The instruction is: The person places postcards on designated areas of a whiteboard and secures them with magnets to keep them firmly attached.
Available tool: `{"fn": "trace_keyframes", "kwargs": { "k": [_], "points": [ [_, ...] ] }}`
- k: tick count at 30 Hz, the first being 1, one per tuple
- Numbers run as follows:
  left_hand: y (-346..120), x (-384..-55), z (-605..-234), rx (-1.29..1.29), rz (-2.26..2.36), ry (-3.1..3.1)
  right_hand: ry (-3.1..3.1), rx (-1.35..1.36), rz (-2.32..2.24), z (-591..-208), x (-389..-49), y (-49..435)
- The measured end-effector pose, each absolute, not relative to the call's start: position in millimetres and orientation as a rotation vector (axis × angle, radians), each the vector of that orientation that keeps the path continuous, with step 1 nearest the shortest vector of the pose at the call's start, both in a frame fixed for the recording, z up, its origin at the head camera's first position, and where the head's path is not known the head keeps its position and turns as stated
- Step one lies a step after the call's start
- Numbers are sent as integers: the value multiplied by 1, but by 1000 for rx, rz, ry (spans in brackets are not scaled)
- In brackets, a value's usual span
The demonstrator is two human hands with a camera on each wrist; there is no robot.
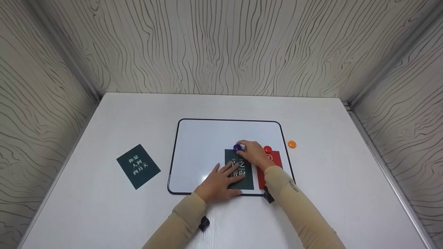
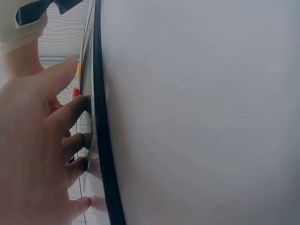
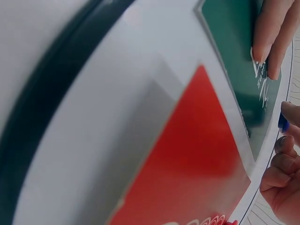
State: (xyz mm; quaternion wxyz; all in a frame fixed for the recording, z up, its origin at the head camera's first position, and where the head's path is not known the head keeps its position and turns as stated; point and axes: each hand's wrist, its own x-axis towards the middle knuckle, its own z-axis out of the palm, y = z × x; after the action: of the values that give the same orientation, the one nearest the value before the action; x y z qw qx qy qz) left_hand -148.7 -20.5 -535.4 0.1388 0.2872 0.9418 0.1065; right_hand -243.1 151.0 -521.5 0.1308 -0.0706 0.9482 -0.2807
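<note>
Your left hand (image 1: pixel 220 182) lies spread with its fingers straight, resting on a dark green card (image 1: pixel 248 169) and covering part of its white lettering. That card sits on the right half of a whiteboard (image 1: pixel 199 152) with a dark rim, toward its near side. Your right hand (image 1: pixel 255 153) pinches a round blue piece (image 1: pixel 237 147) between thumb and finger at the card's far edge (you can't tell from here whether the piece touches the card). Just right of the green card lies a red card (image 1: pixel 276 159), partly hidden by your right wrist, with a round red piece (image 1: pixel 267 149) at its far edge. A round orange piece (image 1: pixel 292 144) lies on the white table (image 1: pixel 328 155), just off the board's right side. Well to the left of the board, a second green card (image 1: pixel 138 166) lies askew on the table, its white lettering showing. Beyond the table's far edge rises a pale wall (image 1: pixel 207 48) patterned with dark wavy grain, and tan sleeves (image 1: pixel 296 193) cover your forearms.
</note>
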Motion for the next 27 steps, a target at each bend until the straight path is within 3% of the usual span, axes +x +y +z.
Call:
{"fn": "trace_keyframes", "kwargs": {
  "k": [27],
  "points": [
    [-19,-148,-534,791,338,2703,2755,-213,-788,-529,-245,152]
  ]
}}
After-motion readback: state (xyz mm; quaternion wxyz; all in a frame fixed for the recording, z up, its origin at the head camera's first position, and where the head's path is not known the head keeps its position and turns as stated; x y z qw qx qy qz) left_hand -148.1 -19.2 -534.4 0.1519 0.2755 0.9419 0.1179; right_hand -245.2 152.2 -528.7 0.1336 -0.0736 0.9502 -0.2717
